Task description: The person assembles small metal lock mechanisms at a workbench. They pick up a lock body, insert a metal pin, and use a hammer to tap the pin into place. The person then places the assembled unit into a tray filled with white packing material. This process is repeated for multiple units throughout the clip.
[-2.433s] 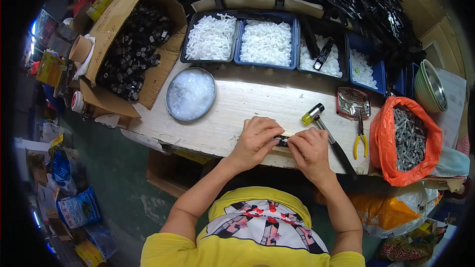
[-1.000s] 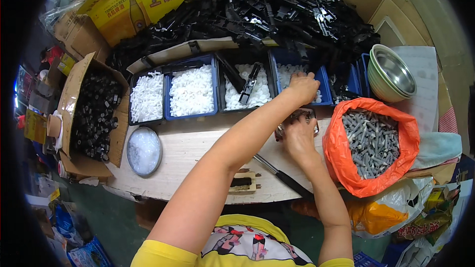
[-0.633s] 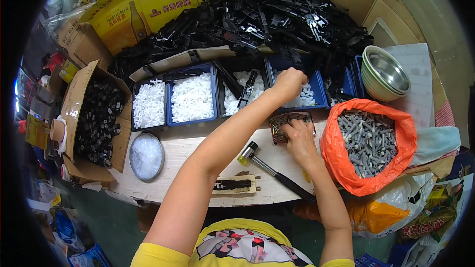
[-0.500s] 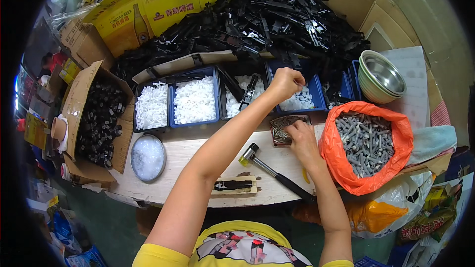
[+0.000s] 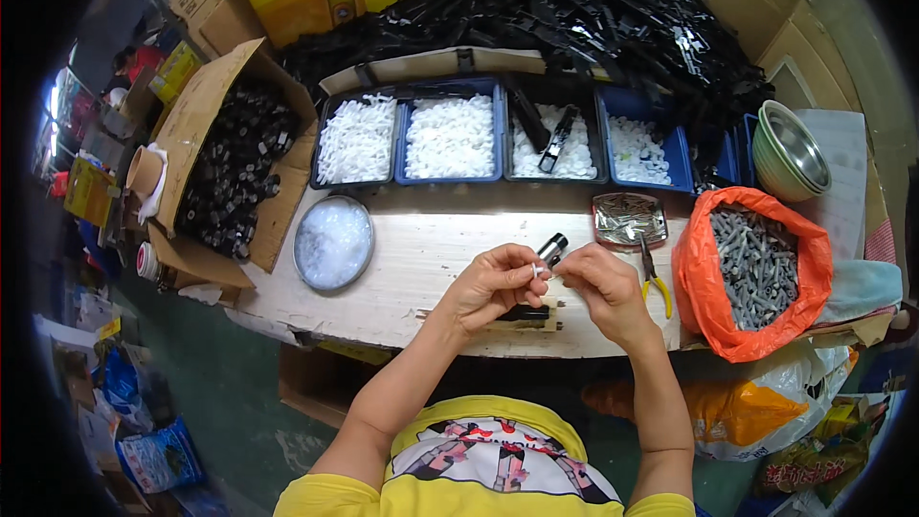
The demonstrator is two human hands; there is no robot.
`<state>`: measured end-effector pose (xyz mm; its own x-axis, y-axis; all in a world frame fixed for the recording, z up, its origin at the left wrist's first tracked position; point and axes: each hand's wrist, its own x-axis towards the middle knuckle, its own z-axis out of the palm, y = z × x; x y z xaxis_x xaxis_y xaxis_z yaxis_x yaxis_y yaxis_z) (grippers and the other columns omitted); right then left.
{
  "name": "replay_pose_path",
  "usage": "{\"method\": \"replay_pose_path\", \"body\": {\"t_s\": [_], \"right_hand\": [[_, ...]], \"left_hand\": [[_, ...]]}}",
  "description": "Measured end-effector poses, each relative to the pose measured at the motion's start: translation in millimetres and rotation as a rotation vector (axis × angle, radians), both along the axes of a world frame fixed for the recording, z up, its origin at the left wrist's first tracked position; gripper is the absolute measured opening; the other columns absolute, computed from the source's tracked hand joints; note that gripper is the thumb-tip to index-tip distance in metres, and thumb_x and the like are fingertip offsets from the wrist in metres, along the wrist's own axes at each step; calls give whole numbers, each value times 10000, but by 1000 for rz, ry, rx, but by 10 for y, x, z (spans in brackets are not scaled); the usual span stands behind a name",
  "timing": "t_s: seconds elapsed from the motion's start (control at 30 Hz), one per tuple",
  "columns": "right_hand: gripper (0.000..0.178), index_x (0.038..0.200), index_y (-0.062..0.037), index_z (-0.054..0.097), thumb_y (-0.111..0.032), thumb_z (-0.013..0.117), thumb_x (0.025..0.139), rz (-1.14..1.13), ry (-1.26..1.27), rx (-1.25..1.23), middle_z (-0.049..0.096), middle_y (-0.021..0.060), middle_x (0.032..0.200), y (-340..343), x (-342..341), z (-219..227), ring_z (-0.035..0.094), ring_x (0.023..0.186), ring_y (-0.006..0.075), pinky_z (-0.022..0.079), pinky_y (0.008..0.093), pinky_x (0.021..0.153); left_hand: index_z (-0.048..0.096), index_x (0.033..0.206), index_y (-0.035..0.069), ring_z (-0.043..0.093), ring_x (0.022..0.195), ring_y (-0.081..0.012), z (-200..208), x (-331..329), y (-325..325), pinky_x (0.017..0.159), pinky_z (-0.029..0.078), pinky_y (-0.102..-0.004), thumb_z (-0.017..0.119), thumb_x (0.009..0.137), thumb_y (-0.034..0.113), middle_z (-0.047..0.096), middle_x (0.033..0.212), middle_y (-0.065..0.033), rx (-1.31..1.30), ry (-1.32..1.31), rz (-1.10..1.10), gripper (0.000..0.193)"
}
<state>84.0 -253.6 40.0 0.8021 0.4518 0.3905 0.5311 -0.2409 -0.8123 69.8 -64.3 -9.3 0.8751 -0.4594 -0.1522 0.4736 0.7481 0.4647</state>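
Note:
In front of my body, over the near edge of the table, both hands meet with fingertips almost touching. A small white plastic piece [image 5: 538,271] is pinched between the thumb and fingers of my left hand [image 5: 483,289]. My right hand [image 5: 613,295] is closed in a pinch beside it; whatever its fingertips hold is too small to make out. Just beyond the fingers shows the metal head of a hammer [image 5: 552,247], its handle hidden. Below the hands a wooden fixture [image 5: 555,324] carries a black part [image 5: 525,312], partly covered by my left hand.
A tray of metal pins [image 5: 629,215] and yellow-handled pliers [image 5: 656,285] lie right of centre. An orange bag of grey plugs [image 5: 756,258] stands farther right. Bins of white pieces [image 5: 450,137] line the back, before a black parts heap [image 5: 536,19]. Leftward are a round dish [image 5: 333,242] and cardboard box [image 5: 215,158].
My left hand has come back from a bin of white pieces with one in its fingers. My right hand has left the pin tray and moved beside it. The view has shifted.

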Motion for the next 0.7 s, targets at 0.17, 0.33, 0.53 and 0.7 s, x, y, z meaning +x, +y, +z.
{"method": "replay_pose_path", "body": {"t_s": [0.17,0.33,0.53,0.7], "right_hand": [[214,889,-1,596,108,569,707,25,-53,-65,577,112,815,140,-31,20,573,745,239,469,299,635],[202,866,8,601,132,586,706,22,-19,-10,574,93,790,232,-39,-1,571,705,184,457,263,608],[176,861,25,590,124,540,725,64,106,21,569,96,788,284,-59,5,571,705,190,461,272,617],[105,830,22,610,69,586,739,87,269,104,586,84,786,312,-84,-84,572,714,174,458,266,649]], "left_hand": [[602,922,35,629,750,-183,-28,-156,152,618,564,-300,582,810,-5,579,902,-146,-37,4,18,120],[609,903,37,621,746,-184,10,-218,188,624,553,-303,585,796,-31,581,905,-134,-1,-13,17,129],[604,919,4,620,745,-166,15,-246,224,657,548,-299,598,802,-9,601,872,-100,86,-86,27,118],[620,887,-2,618,736,-165,57,-283,233,642,538,-292,611,791,-13,604,858,-96,191,-147,55,97]]}}
